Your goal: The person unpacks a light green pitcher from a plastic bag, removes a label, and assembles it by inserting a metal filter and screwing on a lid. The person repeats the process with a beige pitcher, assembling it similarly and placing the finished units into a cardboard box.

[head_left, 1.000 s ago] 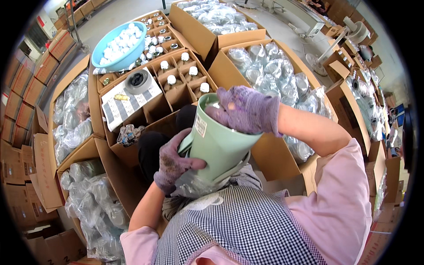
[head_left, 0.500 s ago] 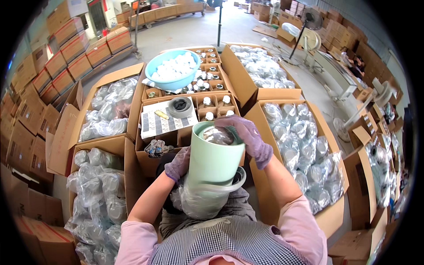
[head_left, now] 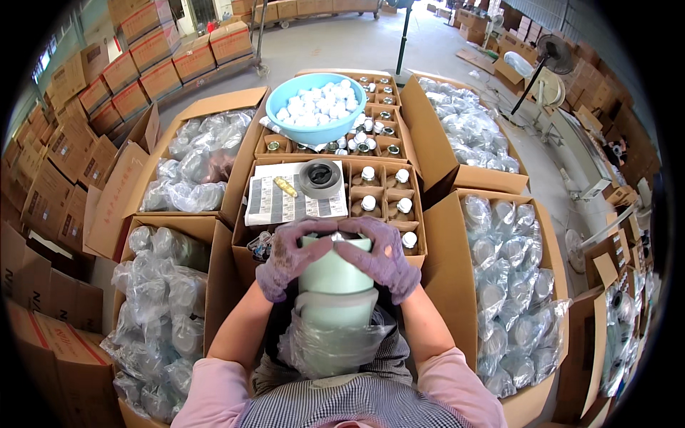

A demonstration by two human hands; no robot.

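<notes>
Between my knees stands a pale green thermos jug [head_left: 335,272], its lower part wrapped in a clear plastic bag [head_left: 334,348]. My left hand [head_left: 287,257] and my right hand [head_left: 385,255], both in stained purple-grey gloves, grip its upper rim from either side. Their thumbs almost meet at the near side of the rim, and the fingers curl over the top. A small shiny silver part [head_left: 337,236] shows between the hands; the rest of the opening is hidden beneath them.
Ahead, a divided carton [head_left: 422,246] holds white-capped bottles, printed paper [head_left: 260,209], a grey ring [head_left: 320,179] and a yellowish piece [head_left: 285,187]. Behind it stands a blue basin [head_left: 314,135] of white caps. Cartons of plastic-wrapped items flank me on the left [head_left: 214,274] and right [head_left: 448,285].
My left hand has risen from the jug's side to its rim. My right hand has come down beside it, closing over the opening. The jug now stands more upright, and the view has shifted.
</notes>
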